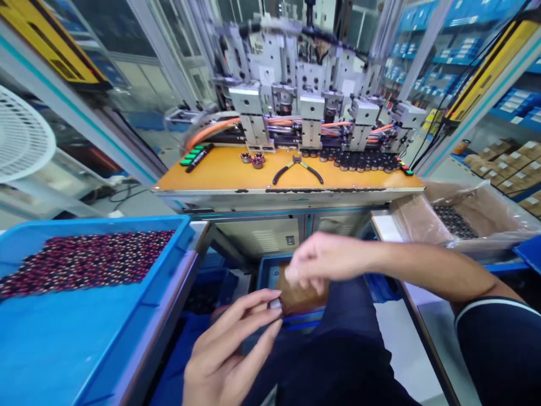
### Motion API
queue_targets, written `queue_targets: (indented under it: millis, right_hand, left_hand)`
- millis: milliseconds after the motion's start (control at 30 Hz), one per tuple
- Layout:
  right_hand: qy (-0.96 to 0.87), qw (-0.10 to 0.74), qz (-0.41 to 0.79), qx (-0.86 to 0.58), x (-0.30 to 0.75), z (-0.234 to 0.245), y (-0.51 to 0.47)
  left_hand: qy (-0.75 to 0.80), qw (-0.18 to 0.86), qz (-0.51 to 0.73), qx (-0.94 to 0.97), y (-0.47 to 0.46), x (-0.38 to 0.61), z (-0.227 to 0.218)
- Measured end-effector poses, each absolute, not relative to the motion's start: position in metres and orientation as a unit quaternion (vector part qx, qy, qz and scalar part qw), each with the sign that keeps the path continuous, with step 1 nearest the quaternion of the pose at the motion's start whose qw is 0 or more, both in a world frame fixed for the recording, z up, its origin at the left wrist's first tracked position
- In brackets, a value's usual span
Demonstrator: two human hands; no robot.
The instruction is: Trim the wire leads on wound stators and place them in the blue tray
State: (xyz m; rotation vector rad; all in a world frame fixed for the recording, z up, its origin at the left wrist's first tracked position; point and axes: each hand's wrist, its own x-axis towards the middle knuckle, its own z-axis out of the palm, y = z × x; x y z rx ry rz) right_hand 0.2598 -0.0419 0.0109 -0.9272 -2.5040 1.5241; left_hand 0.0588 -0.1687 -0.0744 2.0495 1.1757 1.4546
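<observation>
Beyond both hands an orange bench (236, 172) carries pliers (297, 167) under a machine (304, 84), a blue tray (63, 338) sits left of the left hand (228, 349), which pinches a small part (275, 304), while the blurred right hand (321, 262), fingers curled, seemingly touches a brown bag (298, 298).

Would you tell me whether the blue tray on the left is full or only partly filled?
Partly filled: small dark parts cover only the far part of the blue tray.
</observation>
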Motion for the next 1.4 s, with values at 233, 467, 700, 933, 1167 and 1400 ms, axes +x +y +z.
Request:
queue_targets:
  millis: [233, 467, 700, 933, 1167, 1400]
  right_hand:
    - [-0.765, 0.177, 0.075, -0.615, 0.195, 0.021, 0.074]
    - [-0.799, 0.027, 0.1, -0.592, 0.211, 0.028, 0.096]
    - [-0.879, 0.036, 0.042, -0.473, 0.283, 0.018, 0.058]
    - [-0.842, 0.271, 0.35, -0.307, 0.32, -0.026, -0.084]
    - [-0.68, 0.29, 0.658, -0.141, 0.303, -0.079, -0.148]
    - [-0.651, 0.248, 0.699, -0.164, 0.295, -0.077, -0.139]
  left_hand:
    - [0.455, 0.185, 0.579, 0.651, -0.167, 0.061, -0.077]
    - [0.494, 0.164, 0.625, 0.582, -0.179, 0.049, -0.08]
    - [0.5, 0.195, 0.646, 0.543, -0.181, 0.052, -0.081]
    - [0.508, 0.203, 0.644, 0.535, -0.176, 0.062, -0.08]
    - [0.507, 0.219, 0.627, 0.549, -0.172, 0.071, -0.082]
    - [0.5, 0.217, 0.617, 0.567, -0.178, 0.07, -0.084]
